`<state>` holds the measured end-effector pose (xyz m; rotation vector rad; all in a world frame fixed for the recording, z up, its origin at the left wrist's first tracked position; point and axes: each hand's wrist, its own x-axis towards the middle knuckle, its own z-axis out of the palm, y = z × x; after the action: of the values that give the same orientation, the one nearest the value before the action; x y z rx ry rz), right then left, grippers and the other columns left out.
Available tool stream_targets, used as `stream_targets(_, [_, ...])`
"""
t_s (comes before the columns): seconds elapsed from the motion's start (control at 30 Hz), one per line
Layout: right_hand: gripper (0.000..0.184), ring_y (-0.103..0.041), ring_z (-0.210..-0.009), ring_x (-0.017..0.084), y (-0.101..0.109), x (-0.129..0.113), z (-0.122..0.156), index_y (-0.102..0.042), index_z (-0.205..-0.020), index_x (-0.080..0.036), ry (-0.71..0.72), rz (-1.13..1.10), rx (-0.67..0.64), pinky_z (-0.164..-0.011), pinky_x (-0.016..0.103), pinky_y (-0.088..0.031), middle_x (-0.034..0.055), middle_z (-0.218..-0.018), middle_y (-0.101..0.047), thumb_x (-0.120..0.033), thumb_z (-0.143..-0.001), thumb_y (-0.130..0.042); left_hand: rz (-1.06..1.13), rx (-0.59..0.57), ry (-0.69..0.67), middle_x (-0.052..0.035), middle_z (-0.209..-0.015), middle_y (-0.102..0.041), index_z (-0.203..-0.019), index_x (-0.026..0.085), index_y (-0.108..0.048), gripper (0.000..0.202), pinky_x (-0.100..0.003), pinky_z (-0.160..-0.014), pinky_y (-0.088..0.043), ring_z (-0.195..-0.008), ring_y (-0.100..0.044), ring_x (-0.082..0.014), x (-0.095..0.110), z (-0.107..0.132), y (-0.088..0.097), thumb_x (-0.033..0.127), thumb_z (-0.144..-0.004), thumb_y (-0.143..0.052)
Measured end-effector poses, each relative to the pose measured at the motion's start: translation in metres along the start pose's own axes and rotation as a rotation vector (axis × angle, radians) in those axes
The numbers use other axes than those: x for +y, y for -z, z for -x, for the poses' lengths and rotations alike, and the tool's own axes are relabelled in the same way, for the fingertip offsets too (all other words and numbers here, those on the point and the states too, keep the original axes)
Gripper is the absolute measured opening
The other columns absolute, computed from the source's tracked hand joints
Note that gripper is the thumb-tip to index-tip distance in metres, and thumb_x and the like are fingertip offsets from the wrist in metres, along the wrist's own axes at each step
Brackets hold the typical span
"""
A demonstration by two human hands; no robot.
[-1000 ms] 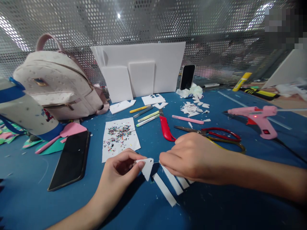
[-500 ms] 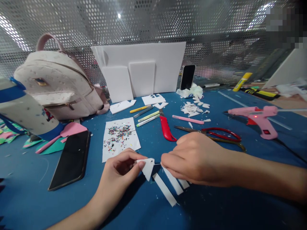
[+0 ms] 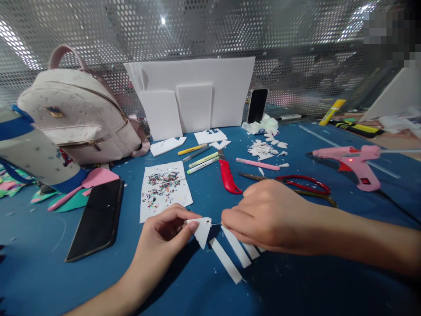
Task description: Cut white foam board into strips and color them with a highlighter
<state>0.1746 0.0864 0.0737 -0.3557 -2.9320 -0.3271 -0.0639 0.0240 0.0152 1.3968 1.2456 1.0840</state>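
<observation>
Spanning the foreground, the blue counter is carrying a bag. The right hand is facing the left hand. White strips are lying partly beneath the right hand. The left hand's grip is pinching a white triangle; a thin strand is running from its corner into the right hand's closed grip.

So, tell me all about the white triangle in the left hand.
The white triangle is flat, perhaps foam or card, with a small dark hole near its upper right corner. The left hand pinches it, point down, over the blue table. A thin strand runs between it and the right hand.
</observation>
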Motion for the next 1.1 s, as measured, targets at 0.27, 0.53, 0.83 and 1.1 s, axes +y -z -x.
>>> stream_targets(0.27, [0.017, -0.034, -0.046, 0.012, 0.0028, -0.0006, -0.0008, -0.048, -0.076, -0.021, 0.005, -0.004, 0.014, -0.052, 0.031, -0.016, -0.0049, -0.052, -0.053, -0.015, -0.091, -0.052, 0.003, 0.005, 0.000, 0.0004, -0.081, -0.068, -0.085, 0.026, -0.076, 0.011, -0.018, -0.067, -0.044, -0.075, -0.060, -0.0107, 0.0023, -0.0012, -0.0006, 0.036, -0.086, -0.071])
stream_targets(0.53, [0.019, -0.034, -0.046, 0.013, 0.0040, -0.0002, -0.0006, -0.046, -0.075, -0.022, -0.005, -0.023, -0.001, -0.052, 0.032, -0.015, -0.0052, -0.054, -0.054, -0.015, -0.091, -0.053, 0.000, 0.017, -0.002, -0.0007, -0.082, -0.069, -0.085, 0.024, -0.076, 0.013, -0.019, -0.067, -0.045, -0.075, -0.061, -0.0117, 0.0013, -0.0016, -0.0003, 0.036, -0.086, -0.070])
stream_targets(0.83, [0.021, -0.031, -0.046, 0.014, 0.0026, -0.0008, -0.0018, -0.044, -0.074, -0.022, 0.022, 0.010, 0.001, -0.051, 0.031, -0.015, -0.0059, -0.053, -0.052, -0.017, -0.092, -0.054, -0.007, 0.006, -0.003, -0.0016, -0.080, -0.069, -0.084, 0.023, -0.076, 0.015, -0.021, -0.067, -0.045, -0.075, -0.061, -0.0131, 0.0061, -0.0001, -0.0011, 0.037, -0.086, -0.070])
stream_targets(1.1, [0.019, -0.031, -0.046, 0.013, 0.0024, -0.0010, -0.0017, -0.044, -0.076, -0.022, 0.000, 0.011, 0.004, -0.051, 0.031, -0.014, -0.0062, -0.053, -0.051, -0.016, -0.091, -0.055, -0.006, 0.000, 0.007, -0.0005, -0.081, -0.068, -0.084, 0.024, -0.076, 0.014, -0.020, -0.068, -0.045, -0.076, -0.061, -0.0120, 0.0033, -0.0007, -0.0008, 0.036, -0.087, -0.070])
